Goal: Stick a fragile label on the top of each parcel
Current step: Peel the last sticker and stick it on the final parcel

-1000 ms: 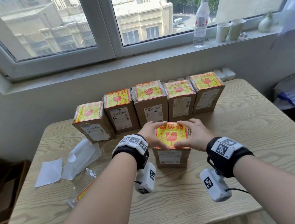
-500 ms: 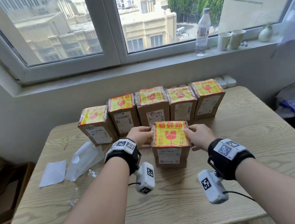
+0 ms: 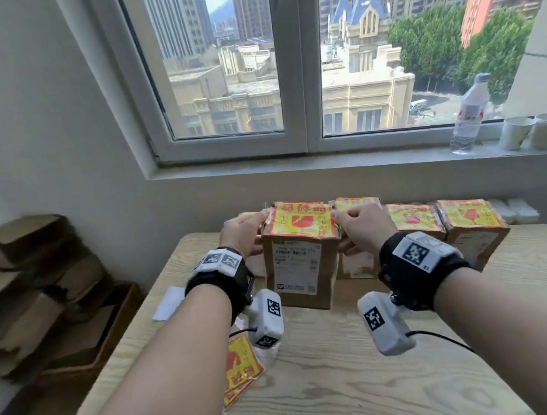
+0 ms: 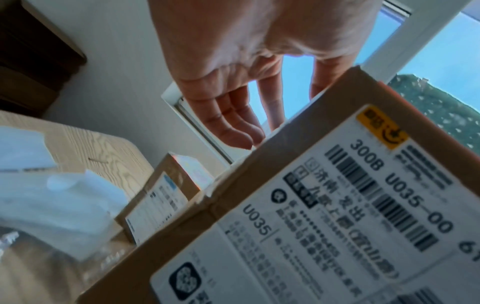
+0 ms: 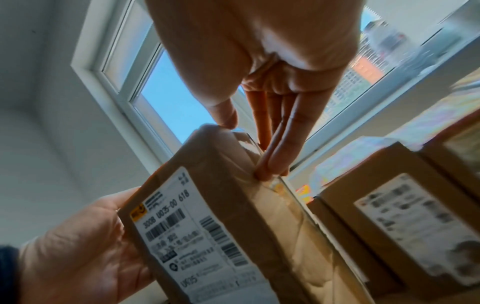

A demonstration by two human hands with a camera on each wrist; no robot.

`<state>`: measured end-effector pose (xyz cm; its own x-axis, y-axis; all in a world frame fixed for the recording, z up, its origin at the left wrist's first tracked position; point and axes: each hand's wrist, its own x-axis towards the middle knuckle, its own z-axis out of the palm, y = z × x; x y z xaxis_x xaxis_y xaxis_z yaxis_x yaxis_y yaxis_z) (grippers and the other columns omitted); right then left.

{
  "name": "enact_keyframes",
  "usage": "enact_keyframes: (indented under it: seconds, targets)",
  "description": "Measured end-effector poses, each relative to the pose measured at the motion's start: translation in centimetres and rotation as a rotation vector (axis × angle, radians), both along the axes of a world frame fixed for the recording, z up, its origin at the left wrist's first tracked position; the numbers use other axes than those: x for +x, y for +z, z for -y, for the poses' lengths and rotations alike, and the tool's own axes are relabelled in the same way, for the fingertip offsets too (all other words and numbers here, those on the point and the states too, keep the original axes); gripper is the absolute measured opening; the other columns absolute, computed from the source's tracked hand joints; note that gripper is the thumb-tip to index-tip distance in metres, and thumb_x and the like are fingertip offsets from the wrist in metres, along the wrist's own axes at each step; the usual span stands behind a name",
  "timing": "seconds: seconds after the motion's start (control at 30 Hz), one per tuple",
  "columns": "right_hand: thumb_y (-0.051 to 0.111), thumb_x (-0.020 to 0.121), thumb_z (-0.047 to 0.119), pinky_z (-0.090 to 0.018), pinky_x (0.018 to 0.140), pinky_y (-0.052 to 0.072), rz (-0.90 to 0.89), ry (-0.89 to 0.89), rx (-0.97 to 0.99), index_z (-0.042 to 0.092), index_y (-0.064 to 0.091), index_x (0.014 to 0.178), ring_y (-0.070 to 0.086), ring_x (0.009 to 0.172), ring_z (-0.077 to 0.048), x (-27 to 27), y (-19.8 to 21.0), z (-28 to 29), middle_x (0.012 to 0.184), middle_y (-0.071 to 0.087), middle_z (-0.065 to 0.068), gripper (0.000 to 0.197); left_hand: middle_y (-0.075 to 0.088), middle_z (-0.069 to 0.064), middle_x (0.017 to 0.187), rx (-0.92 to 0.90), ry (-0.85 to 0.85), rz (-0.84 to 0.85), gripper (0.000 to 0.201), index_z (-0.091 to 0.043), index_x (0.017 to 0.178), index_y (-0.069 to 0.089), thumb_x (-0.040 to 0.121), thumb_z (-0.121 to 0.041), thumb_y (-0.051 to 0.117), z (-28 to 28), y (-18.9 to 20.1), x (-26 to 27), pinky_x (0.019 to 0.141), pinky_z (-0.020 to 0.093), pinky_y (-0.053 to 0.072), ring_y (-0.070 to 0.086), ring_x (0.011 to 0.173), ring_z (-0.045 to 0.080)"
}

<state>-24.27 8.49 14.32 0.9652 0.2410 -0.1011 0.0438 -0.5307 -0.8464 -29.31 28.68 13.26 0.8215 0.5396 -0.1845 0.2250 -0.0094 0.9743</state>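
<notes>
A brown parcel (image 3: pixel 301 271) with a white shipping slip stands upright between my hands, in front of the row of labelled parcels (image 3: pixel 412 220). A yellow and red fragile label (image 3: pixel 300 221) covers its top. My left hand (image 3: pixel 244 233) lies flat on its left side with straight fingers (image 4: pixel 233 123). My right hand (image 3: pixel 360 229) presses straight fingers (image 5: pixel 278 156) on its right side, thumb at the top front corner. I cannot tell whether the parcel (image 5: pixel 207 226) touches the table or hangs just above it. Each row parcel in view carries the same label.
A pack of spare fragile labels (image 3: pixel 240 369) lies on the wooden table (image 3: pixel 347 383) under my left forearm, with white backing paper (image 3: pixel 168 304) beside it. Flattened cardboard (image 3: pixel 23 278) is stacked left of the table. A water bottle (image 3: pixel 469 114) and paper cups (image 3: pixel 533 131) stand on the sill.
My hands went from the label on top to the parcel's sides. The parcel has shifted left along the row between them. My head has turned up and left.
</notes>
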Motion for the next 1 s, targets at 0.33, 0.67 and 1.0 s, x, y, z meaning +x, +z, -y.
enact_keyframes:
  seconds: [0.33, 0.67, 1.0]
  targets:
    - [0.054, 0.096, 0.033, -0.042, 0.077, 0.061, -0.021, 0.267, 0.068, 0.020, 0.058, 0.072, 0.073, 0.076, -0.023, -0.5, 3.9, -15.1, 0.075, 0.067, -0.005, 0.027, 0.070, -0.001, 0.067, 0.070, 0.249, 0.063, 0.026, -0.011, 0.092, 0.076, 0.078, -0.032, 0.070, -13.8, 1.9, -3.1, 0.066, 0.028, 0.049, 0.061, 0.062, 0.018]
    - [0.063, 0.088, 0.019, -0.045, 0.091, 0.054, -0.032, 0.304, 0.040, 0.010, 0.057, 0.126, 0.067, 0.100, -0.026, 3.8, 1.3, -27.5, 0.116, 0.067, -0.010, 0.039, 0.070, -0.004, 0.082, 0.189, 0.267, 0.066, 0.025, -0.017, 0.113, 0.071, 0.092, -0.024, 0.059, -25.7, -1.4, 1.0, 0.086, 0.031, 0.053, 0.067, 0.084, 0.018]
    - [0.055, 0.093, 0.016, -0.043, 0.091, 0.054, -0.070, 0.254, -0.157, 0.013, 0.050, 0.133, 0.064, 0.102, -0.024, 7.3, -4.3, -31.1, 0.115, 0.066, -0.010, 0.041, 0.066, -0.012, 0.075, 0.178, 0.112, -0.086, 0.030, -0.014, 0.115, 0.069, 0.094, -0.031, 0.057, -28.9, -8.9, 7.7, 0.092, 0.043, 0.053, 0.069, 0.092, 0.024]
